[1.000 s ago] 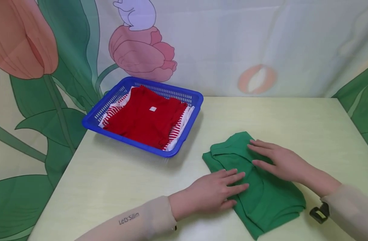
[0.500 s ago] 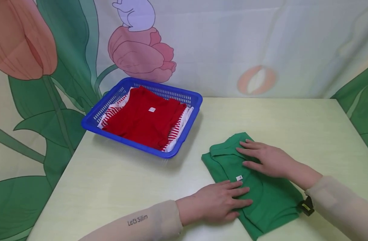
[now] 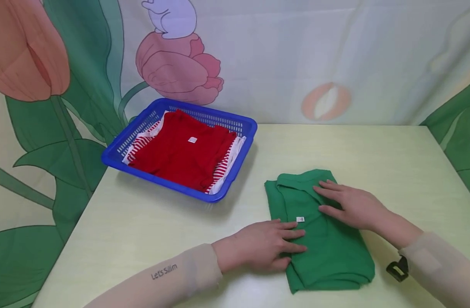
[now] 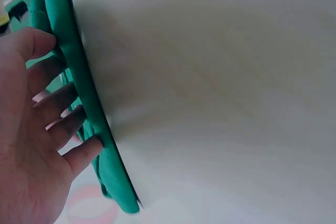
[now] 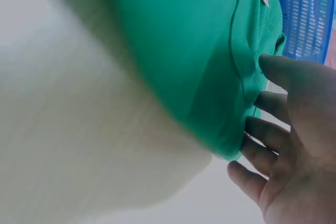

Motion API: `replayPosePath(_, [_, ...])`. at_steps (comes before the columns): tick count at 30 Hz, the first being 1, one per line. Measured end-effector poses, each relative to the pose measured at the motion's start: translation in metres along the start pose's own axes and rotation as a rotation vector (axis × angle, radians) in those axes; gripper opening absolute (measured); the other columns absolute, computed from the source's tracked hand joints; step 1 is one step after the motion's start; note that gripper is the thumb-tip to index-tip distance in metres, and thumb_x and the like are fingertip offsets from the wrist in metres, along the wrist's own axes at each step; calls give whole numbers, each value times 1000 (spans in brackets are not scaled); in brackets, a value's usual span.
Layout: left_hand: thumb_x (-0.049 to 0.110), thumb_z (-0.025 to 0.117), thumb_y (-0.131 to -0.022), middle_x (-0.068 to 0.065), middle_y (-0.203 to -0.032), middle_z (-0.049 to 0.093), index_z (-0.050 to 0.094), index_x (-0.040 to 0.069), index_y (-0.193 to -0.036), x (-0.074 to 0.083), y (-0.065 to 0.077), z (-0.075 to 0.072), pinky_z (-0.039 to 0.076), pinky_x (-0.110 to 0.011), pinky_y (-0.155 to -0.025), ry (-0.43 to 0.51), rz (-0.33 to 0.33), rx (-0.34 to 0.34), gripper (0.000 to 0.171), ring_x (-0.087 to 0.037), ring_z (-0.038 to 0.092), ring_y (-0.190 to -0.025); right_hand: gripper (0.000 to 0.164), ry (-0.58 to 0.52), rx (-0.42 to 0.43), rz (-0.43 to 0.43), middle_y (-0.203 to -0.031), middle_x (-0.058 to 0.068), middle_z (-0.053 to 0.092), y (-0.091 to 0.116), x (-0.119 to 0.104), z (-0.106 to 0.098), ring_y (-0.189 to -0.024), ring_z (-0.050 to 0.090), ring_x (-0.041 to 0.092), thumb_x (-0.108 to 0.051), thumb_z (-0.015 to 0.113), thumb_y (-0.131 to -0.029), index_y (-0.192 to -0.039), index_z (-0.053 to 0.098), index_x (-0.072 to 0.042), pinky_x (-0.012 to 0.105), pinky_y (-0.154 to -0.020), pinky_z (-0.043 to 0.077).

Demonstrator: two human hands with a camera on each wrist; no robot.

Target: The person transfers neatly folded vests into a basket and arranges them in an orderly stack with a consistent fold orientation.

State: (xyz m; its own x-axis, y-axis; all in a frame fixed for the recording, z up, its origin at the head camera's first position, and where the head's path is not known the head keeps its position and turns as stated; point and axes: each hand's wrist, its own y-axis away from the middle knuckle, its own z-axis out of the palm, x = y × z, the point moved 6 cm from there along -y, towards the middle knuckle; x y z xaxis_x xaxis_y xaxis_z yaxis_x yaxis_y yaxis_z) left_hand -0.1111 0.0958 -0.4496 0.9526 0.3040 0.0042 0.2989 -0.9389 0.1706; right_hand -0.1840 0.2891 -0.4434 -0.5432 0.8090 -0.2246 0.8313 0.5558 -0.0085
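Note:
A folded green garment (image 3: 327, 256) with a small white label (image 3: 300, 219) lies on the table, its folded layers showing at the near end. My left hand (image 3: 267, 244) rests on its left edge, fingers spread out straight; the left wrist view shows the fingertips against the green fabric (image 4: 79, 72). On the upper right part of the garment lies my right hand (image 3: 352, 205), fingers extended and palm down. In the right wrist view its fingers (image 5: 268, 132) touch the edge of the green cloth (image 5: 184, 51). Neither hand grips the fabric.
At the back left of the table (image 3: 150, 226) stands a blue plastic basket (image 3: 161, 182). Inside it lie a red garment (image 3: 177, 154) and red-and-white striped cloth (image 3: 221, 169). Behind the table hangs a printed curtain (image 3: 265, 64) with tulips.
The green garment has turned so that its near end swings left and it lies straighter. Both hands have stayed on it, and the white label has come into view beside the left fingers.

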Motion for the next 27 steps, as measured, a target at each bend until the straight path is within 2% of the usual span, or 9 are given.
replayPosePath(4, [37, 40, -97, 5, -146, 29, 42, 35, -136, -11, 3, -3, 19, -31, -107, -10, -2, -11, 40, -18, 19, -136, 57, -5, 8, 28, -141, 9, 37, 9, 5, -1, -127, 37, 29, -45, 59, -92, -138, 42, -17, 47, -85, 45])
replayPosePath(9, [33, 40, -95, 3, -145, 29, 41, 35, -137, -20, 5, -4, 12, -24, -107, -57, 1, -25, 42, -20, 22, -135, 58, 1, 34, 40, -140, 13, 37, 17, 7, -2, -124, 41, 31, -46, 59, -91, -138, 42, -16, 47, -80, 48])
replayPosePath(14, [31, 40, -93, 3, -146, 28, 40, 34, -138, -23, 7, -2, 8, -22, -106, -63, 7, -20, 44, -20, 23, -135, 59, -5, 38, 50, -140, 14, 37, 18, 5, -2, -123, 41, 31, -47, 59, -91, -138, 42, -16, 47, -80, 48])
replayPosePath(17, [29, 43, -93, 3, -146, 28, 39, 34, -138, -22, 7, -5, 13, -25, -107, -75, 4, -27, 45, -19, 22, -135, 59, -6, 34, 53, -140, 13, 36, 16, 4, -5, -124, 40, 31, -47, 58, -92, -139, 41, -16, 47, -82, 47])
replayPosePath(21, [28, 48, -93, 3, -147, 27, 38, 33, -139, -12, 5, -17, 17, -30, -107, -116, 11, -35, 47, -18, 18, -136, 58, -12, 61, 17, -141, 10, 36, 7, 1, -14, -127, 36, 29, -45, 59, -92, -139, 41, -16, 47, -87, 45])
replayPosePath(24, [30, 47, -94, 4, -148, 24, 34, 32, -141, 5, -2, -29, 14, -30, -107, -113, 33, -25, 49, -17, 15, -137, 55, -32, 77, -44, -141, 6, 37, -5, -5, -20, -130, 32, 27, -42, 59, -92, -139, 41, -18, 48, -91, 41])
replayPosePath(27, [34, 43, -95, 5, -149, 20, 30, 33, -143, 24, -11, -35, 10, -28, -107, -94, 64, -21, 50, -15, 14, -137, 52, -58, 68, -112, -142, 1, 37, -19, -13, -21, -132, 29, 25, -39, 59, -93, -139, 42, -21, 48, -95, 37])
